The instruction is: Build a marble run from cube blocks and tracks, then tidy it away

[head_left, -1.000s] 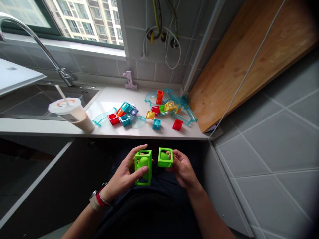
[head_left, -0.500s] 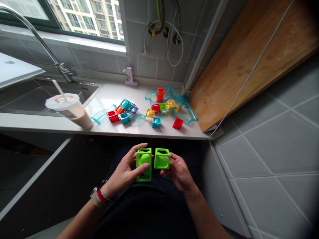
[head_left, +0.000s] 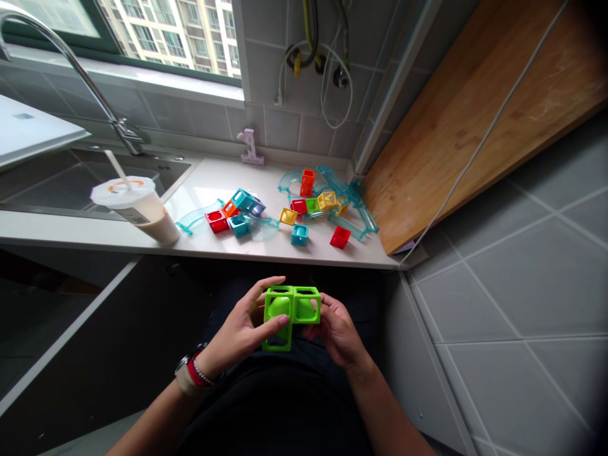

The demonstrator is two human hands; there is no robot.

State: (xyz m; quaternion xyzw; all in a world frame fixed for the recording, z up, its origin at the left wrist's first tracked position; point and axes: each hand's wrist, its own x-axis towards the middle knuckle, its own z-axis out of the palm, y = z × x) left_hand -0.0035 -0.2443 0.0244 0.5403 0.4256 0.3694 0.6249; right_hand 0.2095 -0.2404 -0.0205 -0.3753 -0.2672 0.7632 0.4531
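My left hand (head_left: pixel 246 320) grips a tall green block piece (head_left: pixel 278 311), two open-sided cubes high, with the thumb across its front. On its right, my right hand (head_left: pixel 339 329) pinches a single green cube block (head_left: pixel 306 305) by its right side. The cube's left face touches the upper part of the tall piece, so the two form an L shape turned upside down. Both pieces are held above my lap, in front of the counter edge. The fingers behind the blocks are partly hidden.
On the white counter (head_left: pixel 209 247) lie a red cube (head_left: pixel 340 237), a blue cube (head_left: pixel 299 235), a yellow cube (head_left: pixel 288 216) and several other blocks with clear teal track pieces (head_left: pixel 365 212). A drink cup (head_left: pixel 159 221) with a straw stands left, beside the sink (head_left: pixel 171 171). A wooden board (head_left: pixel 456 126) leans at right.
The gap between the two green pieces has closed. My right hand has brought the single cube left against the tall piece. The view has shifted slightly.
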